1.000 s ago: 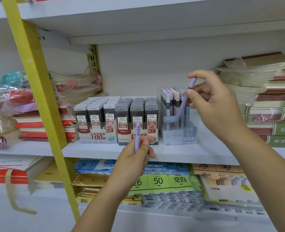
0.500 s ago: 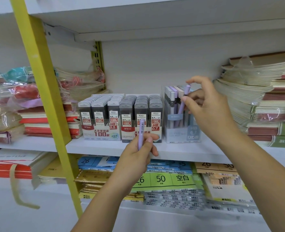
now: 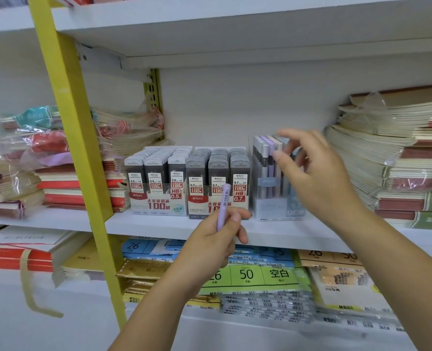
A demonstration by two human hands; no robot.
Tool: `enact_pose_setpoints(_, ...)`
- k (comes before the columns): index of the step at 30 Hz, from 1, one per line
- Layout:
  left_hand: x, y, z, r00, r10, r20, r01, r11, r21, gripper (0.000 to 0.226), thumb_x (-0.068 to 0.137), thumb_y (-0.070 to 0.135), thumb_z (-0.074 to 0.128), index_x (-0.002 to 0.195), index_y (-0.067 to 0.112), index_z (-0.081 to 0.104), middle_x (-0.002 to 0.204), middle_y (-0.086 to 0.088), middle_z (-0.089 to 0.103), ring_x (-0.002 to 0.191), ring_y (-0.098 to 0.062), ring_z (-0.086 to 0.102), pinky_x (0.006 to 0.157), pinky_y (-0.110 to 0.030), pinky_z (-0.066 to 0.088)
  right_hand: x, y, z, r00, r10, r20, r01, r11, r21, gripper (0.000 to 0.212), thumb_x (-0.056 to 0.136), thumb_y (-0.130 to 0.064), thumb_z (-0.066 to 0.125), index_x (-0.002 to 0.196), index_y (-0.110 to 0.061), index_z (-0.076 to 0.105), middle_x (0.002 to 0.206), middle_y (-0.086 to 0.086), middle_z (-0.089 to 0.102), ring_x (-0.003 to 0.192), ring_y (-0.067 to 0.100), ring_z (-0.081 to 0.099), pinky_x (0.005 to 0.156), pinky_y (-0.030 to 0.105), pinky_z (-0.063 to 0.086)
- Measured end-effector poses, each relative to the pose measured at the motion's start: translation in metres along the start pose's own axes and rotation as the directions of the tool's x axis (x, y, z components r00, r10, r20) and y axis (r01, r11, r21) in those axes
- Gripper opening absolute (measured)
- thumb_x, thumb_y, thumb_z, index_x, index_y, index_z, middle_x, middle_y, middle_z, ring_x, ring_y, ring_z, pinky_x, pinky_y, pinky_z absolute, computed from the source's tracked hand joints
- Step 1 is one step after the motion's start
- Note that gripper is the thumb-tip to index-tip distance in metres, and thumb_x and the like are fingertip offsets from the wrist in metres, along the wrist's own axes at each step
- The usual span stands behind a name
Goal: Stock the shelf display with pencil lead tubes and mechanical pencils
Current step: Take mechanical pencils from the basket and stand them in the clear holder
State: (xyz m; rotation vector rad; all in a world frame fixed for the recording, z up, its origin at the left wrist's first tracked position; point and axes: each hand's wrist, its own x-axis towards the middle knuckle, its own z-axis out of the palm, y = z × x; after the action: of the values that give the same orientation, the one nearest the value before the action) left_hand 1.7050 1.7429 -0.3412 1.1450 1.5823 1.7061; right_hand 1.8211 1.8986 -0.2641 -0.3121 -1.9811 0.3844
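Observation:
On the white shelf (image 3: 159, 225) stand two display boxes of grey pencil lead tubes, marked 0.5 (image 3: 158, 183) and 0.7 (image 3: 217, 181). To their right is a clear box of mechanical pencils (image 3: 270, 173), standing upright in grey, lilac and pink. My left hand (image 3: 215, 239) holds a lilac mechanical pencil (image 3: 222, 206) upright in front of the 0.7 box. My right hand (image 3: 311, 171) hovers at the pencil box's top right, fingers spread and blurred, with nothing visibly in it.
A yellow upright post (image 3: 80, 160) crosses the shelf on the left. Wrapped notebook stacks (image 3: 392, 153) fill the right side and more (image 3: 58, 160) fill the left. Index card packs (image 3: 255, 274) lie on the shelf below. Another shelf board hangs overhead.
My right hand lowered the lilac pencil into the clear box and let go of it; its fingers are now apart. My left hand stayed in place with its pencil.

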Motion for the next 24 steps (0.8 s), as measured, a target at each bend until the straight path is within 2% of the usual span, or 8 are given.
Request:
enact_pose_setpoints(3, -0.003, 0.005, 0.002, 0.998, -0.001, 0.057, -0.002, 0.999, 0.043, 0.028, 0.106, 0.031, 0.045, 0.097, 0.037, 0.071, 0.072, 0.010, 0.062, 0.047, -0.005, 0.035, 0.044, -0.016, 0.030, -0.011, -0.017, 0.001, 0.946, 0.029, 0.324, -0.126, 0.952, 0.281, 0.024, 0.090, -0.030, 0.063, 0.111, -0.043, 0.062, 0.091, -0.013, 0.067, 0.081, 0.002, 0.059, 0.073, 0.014, 0.048)
enact_pose_setpoints(6, -0.005, 0.009, 0.003, 0.991, -0.017, 0.134, 0.003, 0.995, 0.104, 0.038, 0.107, 0.031, 0.043, 0.081, 0.042, 0.069, 0.062, 0.014, 0.057, 0.044, -0.002, 0.034, 0.043, -0.015, 0.029, -0.027, -0.026, 0.010, 0.855, 0.028, 0.517, -0.283, 0.861, 0.422, 0.034, 0.087, -0.022, 0.070, 0.115, -0.038, 0.062, 0.096, -0.011, 0.073, 0.082, 0.019, 0.067, 0.078, 0.030, 0.056)
enact_pose_setpoints(8, -0.007, 0.009, 0.004, 0.985, -0.038, 0.167, 0.015, 0.990, 0.139, 0.044, 0.106, 0.032, 0.044, 0.071, 0.045, 0.067, 0.053, 0.017, 0.051, 0.044, -0.002, 0.033, 0.044, -0.017, 0.028, -0.033, -0.026, 0.011, 0.845, 0.013, 0.534, -0.304, 0.834, 0.461, 0.030, 0.088, -0.015, 0.070, 0.111, -0.032, 0.065, 0.092, -0.002, 0.075, 0.075, 0.021, 0.065, 0.072, 0.033, 0.056)
enact_pose_setpoints(11, -0.008, 0.005, -0.001, 0.986, -0.036, 0.161, 0.016, 0.992, 0.128, 0.017, 0.102, 0.030, 0.056, 0.094, 0.036, 0.070, 0.060, 0.017, 0.048, 0.052, -0.007, 0.037, 0.049, -0.019, 0.034, -0.035, -0.022, 0.006, 0.866, 0.021, 0.499, -0.284, 0.844, 0.456, 0.018, 0.087, -0.014, 0.069, 0.101, -0.023, 0.066, 0.085, 0.002, 0.075, 0.075, 0.014, 0.068, 0.069, 0.025, 0.055)
enact_pose_setpoints(15, -0.009, 0.002, -0.022, 0.999, -0.018, 0.048, 0.017, 1.000, 0.016, 0.020, 0.088, 0.015, 0.073, 0.108, 0.018, 0.070, 0.077, 0.004, 0.071, 0.061, -0.011, 0.062, 0.057, -0.020, 0.051, -0.029, -0.005, -0.011, 0.891, 0.167, 0.422, -0.387, 0.765, 0.515, 0.014, 0.089, -0.006, 0.065, 0.101, -0.011, 0.060, 0.086, 0.007, 0.075, 0.075, 0.020, 0.072, 0.063, 0.023, 0.055)
enact_pose_setpoints(20, -0.011, 0.005, -0.038, 0.980, 0.068, -0.188, -0.107, 0.973, -0.203, 0.015, 0.074, 0.025, 0.074, 0.086, 0.020, 0.079, 0.083, -0.012, 0.076, 0.069, -0.018, 0.072, 0.060, -0.021, 0.057, -0.034, 0.007, -0.020, 0.748, 0.220, 0.626, -0.525, 0.773, 0.356, 0.024, 0.090, -0.004, 0.064, 0.111, -0.015, 0.060, 0.080, 0.010, 0.074, 0.072, 0.023, 0.071, 0.066, 0.028, 0.055)
enact_pose_setpoints(22, -0.013, 0.008, -0.035, 0.967, 0.103, -0.233, -0.138, 0.980, -0.140, 0.008, 0.082, 0.022, 0.072, 0.084, 0.020, 0.079, 0.077, -0.007, 0.075, 0.065, -0.015, 0.070, 0.059, -0.021, 0.056, -0.039, 0.003, -0.018, 0.684, 0.184, 0.706, -0.452, 0.867, 0.212, 0.019, 0.090, -0.013, 0.066, 0.103, -0.026, 0.068, 0.083, 0.001, 0.074, 0.076, 0.015, 0.070, 0.071, 0.024, 0.053)
enact_pose_setpoints(24, -0.014, 0.014, -0.031, 0.960, 0.154, -0.234, -0.163, 0.987, -0.018, 0.011, 0.090, 0.015, 0.068, 0.086, 0.018, 0.077, 0.074, -0.003, 0.074, 0.062, -0.013, 0.067, 0.057, -0.021, 0.056, -0.041, -0.007, -0.015, 0.717, 0.141, 0.683, -0.314, 0.940, 0.136, 0.015, 0.086, -0.027, 0.071, 0.096, -0.038, 0.072, 0.086, -0.014, 0.072, 0.078, 0.002, 0.066, 0.071, 0.016, 0.051)
